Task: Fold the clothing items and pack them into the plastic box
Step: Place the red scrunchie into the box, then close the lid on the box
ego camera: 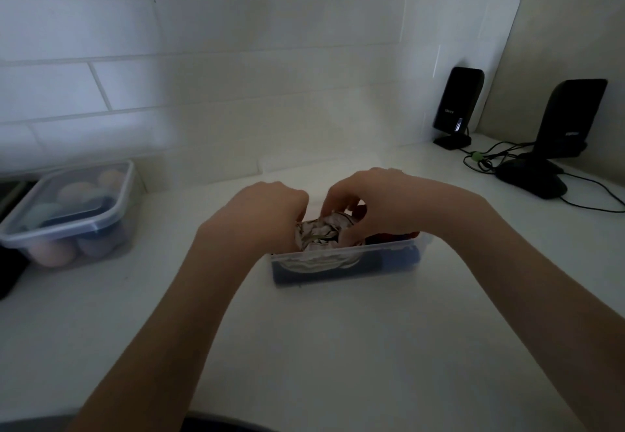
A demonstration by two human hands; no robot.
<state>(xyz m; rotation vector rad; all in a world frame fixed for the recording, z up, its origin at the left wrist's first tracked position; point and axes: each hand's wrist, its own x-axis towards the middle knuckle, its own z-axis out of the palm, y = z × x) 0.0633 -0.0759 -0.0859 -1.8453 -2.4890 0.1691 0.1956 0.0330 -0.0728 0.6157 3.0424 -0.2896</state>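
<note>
While both hands worked over the plastic box (pixel 345 257) at desk (pixel 338 347) centre, pale patterned garment (pixel 318 234) sat bunched at box's left end, poking above the rim. Left hand (pixel 267 208) curled over garment's left side, fingers hidden behind knuckles, apparently gripping the cloth. Right hand (pixel 368 208) curled onto garment's right side, fingertips pinching or pressing the fabric down. Dark blue item (pixel 338 272) seen through near wall at the bottom, red item (pixel 389 237) at right end, partly under the right wrist.

Risks, as judged: garment looked crumpled rather than flat, so could spring back up once released and block a lid. Pushing down hard on left end only could tip or slide the light box on the smooth desk, nothing bracing it. Fingers digging in could drag the red item or unfold the layers below. Dim, blurred view, so exact fold state could not be told.

Second lidded container (pixel 72 208) with rounded pastel things far left, well apart. Two black speakers (pixel 458 103) and cables (pixel 483 161) far right, also well apart.
</note>
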